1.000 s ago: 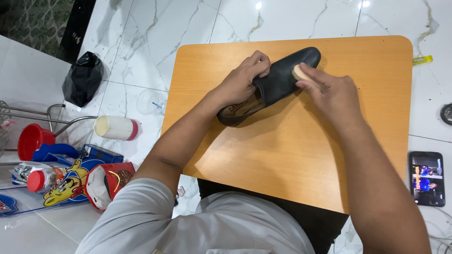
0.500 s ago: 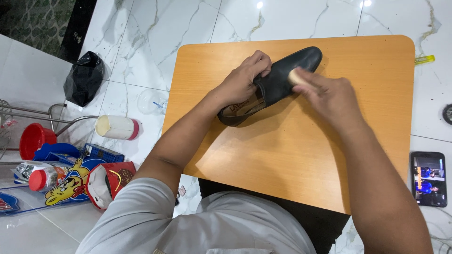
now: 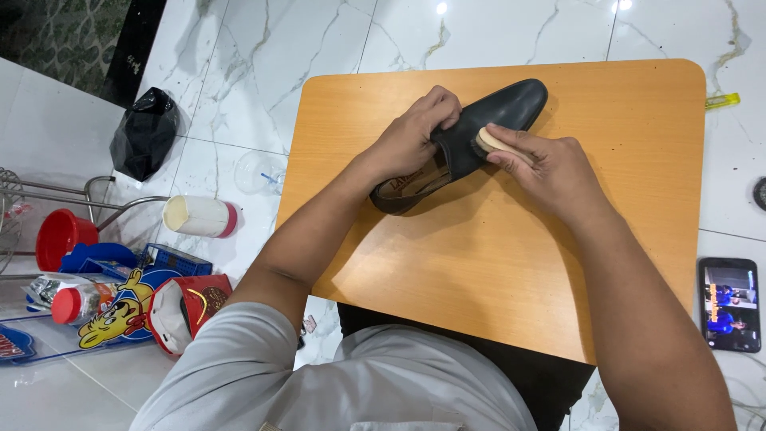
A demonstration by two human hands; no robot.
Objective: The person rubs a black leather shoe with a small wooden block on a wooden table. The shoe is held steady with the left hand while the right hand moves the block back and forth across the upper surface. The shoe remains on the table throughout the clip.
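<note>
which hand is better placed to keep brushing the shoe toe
Right. The right hand already holds the small brush against the black shoe; the left hand is busy gripping the shoe.

I am sitting in a home, it seems: a small orange-brown table stands on a glossy white marble-tile floor. Left of the table lie household odds: a red cup, a black bag, a phone to its right.
</note>
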